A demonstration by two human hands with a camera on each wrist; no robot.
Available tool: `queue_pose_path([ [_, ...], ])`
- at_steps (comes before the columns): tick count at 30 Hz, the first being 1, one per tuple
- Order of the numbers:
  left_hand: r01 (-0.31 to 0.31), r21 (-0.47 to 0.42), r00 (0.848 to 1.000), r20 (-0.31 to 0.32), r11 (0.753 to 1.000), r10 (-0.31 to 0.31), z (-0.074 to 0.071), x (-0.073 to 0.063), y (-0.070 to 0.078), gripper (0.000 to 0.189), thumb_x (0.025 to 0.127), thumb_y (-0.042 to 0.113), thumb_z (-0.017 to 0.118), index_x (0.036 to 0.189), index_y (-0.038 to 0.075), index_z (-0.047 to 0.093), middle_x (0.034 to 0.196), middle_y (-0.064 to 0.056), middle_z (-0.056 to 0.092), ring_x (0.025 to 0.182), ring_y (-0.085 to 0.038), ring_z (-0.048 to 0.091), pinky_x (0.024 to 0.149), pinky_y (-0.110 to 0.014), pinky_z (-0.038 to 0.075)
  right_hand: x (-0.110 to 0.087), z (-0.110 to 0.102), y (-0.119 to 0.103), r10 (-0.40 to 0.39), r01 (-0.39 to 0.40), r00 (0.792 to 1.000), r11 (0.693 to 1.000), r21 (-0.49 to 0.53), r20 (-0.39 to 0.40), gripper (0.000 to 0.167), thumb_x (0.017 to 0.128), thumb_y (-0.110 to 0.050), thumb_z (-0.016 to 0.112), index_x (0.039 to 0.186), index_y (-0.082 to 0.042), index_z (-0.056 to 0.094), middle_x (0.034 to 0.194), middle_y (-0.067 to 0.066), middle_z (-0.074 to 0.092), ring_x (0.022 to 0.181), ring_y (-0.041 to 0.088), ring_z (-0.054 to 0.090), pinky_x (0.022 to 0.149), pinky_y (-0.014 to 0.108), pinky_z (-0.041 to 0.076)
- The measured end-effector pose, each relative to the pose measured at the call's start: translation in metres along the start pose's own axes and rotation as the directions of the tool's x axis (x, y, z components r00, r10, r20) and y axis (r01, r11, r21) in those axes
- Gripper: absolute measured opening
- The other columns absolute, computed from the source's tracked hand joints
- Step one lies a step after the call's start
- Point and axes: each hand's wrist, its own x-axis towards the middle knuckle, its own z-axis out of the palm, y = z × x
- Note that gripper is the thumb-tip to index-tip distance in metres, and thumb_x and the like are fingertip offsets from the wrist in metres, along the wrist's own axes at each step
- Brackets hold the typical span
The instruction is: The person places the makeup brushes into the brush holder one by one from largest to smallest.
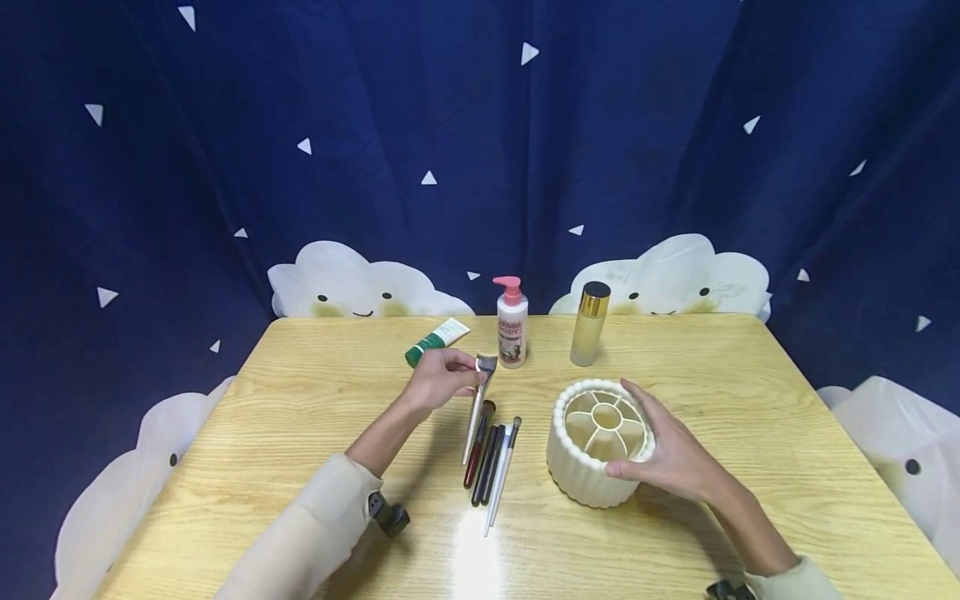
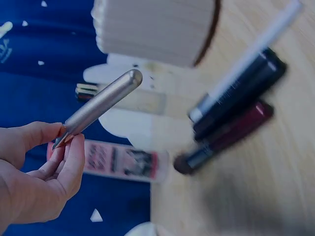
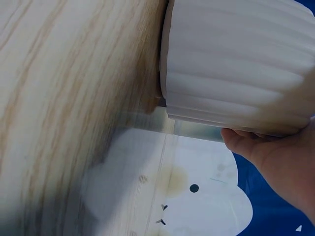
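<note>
Surface [image 1: 300, 392] bore bottles [image 1: 512, 325] near far edge | left hand [image 1: 441, 380] pinched brush [image 1: 473, 428] | right hand [image 1: 673, 446], spread, gripped holder [image 1: 588, 482], seemingly steadying it

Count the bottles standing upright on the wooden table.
2: a white bottle with a pink pump, right of the green-and-white squeeze tube, and a pale yellow cylindrical bottle with a black-and-gold cap, behind the cream ribbed round holder.

1. A slim, silver-handled makeup brush [image 1: 474, 418], pinched in my left hand [image 1: 441, 380], slants with its dark bristles uppermost.
2. My right hand [image 1: 675, 450] grips a round cream holder [image 1: 581, 467], fluted, bead-rimmed, mouth up, spokes dividing it around a central ring.
</note>
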Motion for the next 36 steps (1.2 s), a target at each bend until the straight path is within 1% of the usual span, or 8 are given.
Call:
queue_pose_path([
  [6, -0.041, -0.128, 0.999, -0.029, 0.991, 0.038, 0.018, 0.000, 0.027, 0.019, 0.082, -0.001, 0.067, 0.098, -0.009, 0.062, 0.087, -0.010, 0.065, 0.073, -0.009, 0.064, 0.074, -0.031, 0.059, 0.001, 0.000, 0.000, 0.005, -0.005, 1.000, 1.000, -0.001, -0.003, 0.112, 0.064, -0.042, 0.083, 0.150, -0.011, 0.019, 0.145, 0.025, 0.036, 0.128, 0.047, 0.041, 0.095, 0.072, 0.033],
  [11, -0.084, -0.272, 0.996, -0.046, 0.958, 0.075, 0.029, 0.003, 0.047, 0.020, 0.082, -0.002, 0.066, 0.100, -0.010, 0.061, 0.081, -0.004, 0.062, 0.069, -0.009, 0.063, 0.071, -0.028, 0.058, 0.002, 0.001, 0.000, 0.004, -0.004, 1.000, 1.000, 0.002, 0.001, 0.113, 0.064, -0.042, 0.083, 0.151, -0.014, 0.017, 0.146, 0.025, 0.036, 0.128, 0.047, 0.040, 0.095, 0.072, 0.033],
  [18, -0.174, -0.369, 0.985, -0.084, 0.913, 0.153, 0.046, 0.009, 0.063, 0.017, 0.082, -0.004, 0.066, 0.097, -0.009, 0.060, 0.073, 0.003, 0.061, 0.061, -0.007, 0.063, 0.057, -0.021, 0.053, 0.001, 0.001, -0.001, 0.011, -0.011, 1.000, 1.000, 0.001, 0.007, 0.113, 0.064, -0.042, 0.083, 0.151, -0.014, 0.017, 0.145, 0.025, 0.036, 0.127, 0.047, 0.041, 0.094, 0.072, 0.034],
  [20, -0.191, -0.409, 0.981, -0.097, 0.892, 0.166, 0.051, 0.011, 0.067, 0.018, 0.082, -0.005, 0.065, 0.098, -0.010, 0.060, 0.075, 0.003, 0.061, 0.064, -0.007, 0.064, 0.060, -0.022, 0.055, 0.001, 0.000, -0.002, 0.009, -0.009, 1.000, 1.000, 0.002, 0.007, 0.113, 0.064, -0.042, 0.084, 0.151, -0.012, 0.018, 0.144, 0.026, 0.037, 0.126, 0.047, 0.042, 0.093, 0.072, 0.034],
  [25, -0.249, -0.509, 0.968, -0.140, 0.824, 0.207, 0.067, 0.016, 0.073, 0.023, 0.084, -0.008, 0.062, 0.106, -0.014, 0.057, 0.084, -0.001, 0.065, 0.074, -0.006, 0.066, 0.078, -0.031, 0.058, 0.000, -0.001, -0.001, -0.001, 0.001, 1.000, 1.000, 0.021, 0.004, 0.113, 0.064, -0.040, 0.084, 0.150, -0.010, 0.019, 0.142, 0.025, 0.039, 0.124, 0.046, 0.044, 0.093, 0.072, 0.035],
  [30, -0.279, -0.566, 0.960, -0.153, 0.776, 0.234, 0.083, 0.018, 0.074, 0.019, 0.084, -0.010, 0.060, 0.103, -0.011, 0.055, 0.086, -0.001, 0.063, 0.077, -0.004, 0.065, 0.080, -0.031, 0.057, 0.000, -0.001, 0.000, -0.004, 0.004, 1.000, 1.000, 0.029, 0.000, 0.112, 0.064, -0.040, 0.084, 0.150, -0.010, 0.019, 0.142, 0.025, 0.039, 0.125, 0.046, 0.044, 0.093, 0.072, 0.034],
  [33, -0.294, -0.566, 0.955, -0.146, 0.770, 0.257, 0.090, 0.018, 0.073, 0.020, 0.084, -0.012, 0.059, 0.103, -0.012, 0.053, 0.084, 0.001, 0.062, 0.077, -0.003, 0.064, 0.079, -0.029, 0.057, 0.000, 0.000, 0.000, -0.001, 0.001, 1.000, 1.000, 0.031, 0.000, 0.112, 0.064, -0.040, 0.084, 0.150, -0.011, 0.019, 0.142, 0.024, 0.040, 0.125, 0.045, 0.044, 0.093, 0.072, 0.035],
  [36, -0.311, -0.529, 0.949, -0.135, 0.789, 0.284, 0.095, 0.020, 0.068, 0.022, 0.082, -0.013, 0.060, 0.103, -0.015, 0.053, 0.084, -0.001, 0.063, 0.076, -0.002, 0.063, 0.078, -0.028, 0.057, 0.000, 0.000, 0.000, 0.008, -0.008, 1.000, 1.000, 0.024, 0.002, 0.112, 0.064, -0.041, 0.084, 0.150, -0.012, 0.020, 0.142, 0.024, 0.040, 0.124, 0.045, 0.045, 0.093, 0.072, 0.035],
])
